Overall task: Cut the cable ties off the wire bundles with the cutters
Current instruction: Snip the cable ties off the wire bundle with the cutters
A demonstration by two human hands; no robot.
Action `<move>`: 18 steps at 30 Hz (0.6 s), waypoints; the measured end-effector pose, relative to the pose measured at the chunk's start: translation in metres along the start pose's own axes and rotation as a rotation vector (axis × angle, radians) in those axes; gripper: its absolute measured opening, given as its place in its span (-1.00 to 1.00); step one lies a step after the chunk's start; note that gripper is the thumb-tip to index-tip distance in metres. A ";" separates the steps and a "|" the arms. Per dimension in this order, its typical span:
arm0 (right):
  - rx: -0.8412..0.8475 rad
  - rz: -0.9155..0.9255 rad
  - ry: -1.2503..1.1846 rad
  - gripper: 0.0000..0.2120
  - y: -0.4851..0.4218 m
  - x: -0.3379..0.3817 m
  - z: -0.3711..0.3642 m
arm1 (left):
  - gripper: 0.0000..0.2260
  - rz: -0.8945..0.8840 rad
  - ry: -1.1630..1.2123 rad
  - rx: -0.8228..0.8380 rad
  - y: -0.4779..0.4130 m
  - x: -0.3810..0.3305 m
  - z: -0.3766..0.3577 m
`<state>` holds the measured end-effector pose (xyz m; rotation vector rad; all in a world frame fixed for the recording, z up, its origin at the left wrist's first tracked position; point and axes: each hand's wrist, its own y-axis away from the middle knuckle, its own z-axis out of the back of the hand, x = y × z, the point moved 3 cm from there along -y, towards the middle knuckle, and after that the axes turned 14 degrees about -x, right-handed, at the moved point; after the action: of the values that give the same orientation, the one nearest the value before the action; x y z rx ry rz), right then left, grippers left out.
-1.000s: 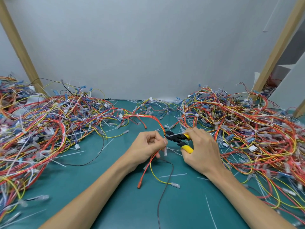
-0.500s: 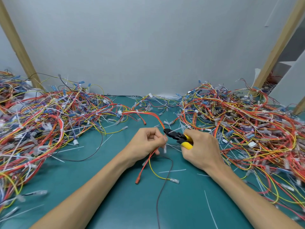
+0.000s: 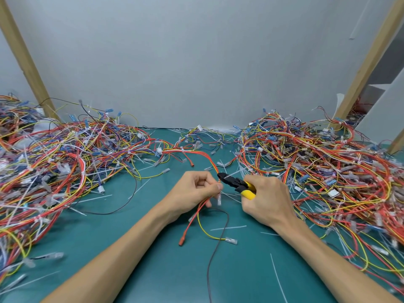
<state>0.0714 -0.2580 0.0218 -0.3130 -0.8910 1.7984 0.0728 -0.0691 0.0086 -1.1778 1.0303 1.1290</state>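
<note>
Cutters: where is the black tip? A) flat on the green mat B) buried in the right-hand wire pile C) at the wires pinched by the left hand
C: the right hand grips the cutters, whose black tip meets the red and yellow wires just beyond where the left hand pinches them.

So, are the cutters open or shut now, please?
Shut, it seems: the cutters show no gap at their black tip; the right hand grips them.

You get bright, even, diffuse light with no glare. Shadows on the desk (image 3: 175, 281) are faint and soft. The wide lens splays the wooden posts (image 3: 24, 60) at the edges, and the outer wire piles (image 3: 32, 182) look slightly soft.
</note>
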 end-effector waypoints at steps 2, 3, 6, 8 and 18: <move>0.001 -0.007 0.005 -0.87 0.001 0.000 0.000 | -0.80 0.002 0.000 -0.002 0.000 0.001 -0.001; -0.002 -0.012 0.005 -0.85 0.001 -0.001 0.000 | -0.80 0.003 0.002 -0.004 0.000 0.001 -0.001; -0.048 -0.006 0.023 -0.88 0.000 0.001 0.001 | -0.80 -0.002 0.000 -0.017 -0.001 0.001 -0.001; -0.095 0.030 0.037 -0.85 -0.001 0.002 0.002 | -0.80 -0.011 -0.009 -0.027 0.000 0.001 -0.001; -0.107 0.013 0.056 -0.65 -0.002 -0.002 0.001 | -0.81 -0.013 -0.001 -0.040 0.001 0.000 0.000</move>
<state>0.0731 -0.2599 0.0234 -0.4368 -0.9488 1.7486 0.0713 -0.0695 0.0085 -1.2141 1.0022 1.1439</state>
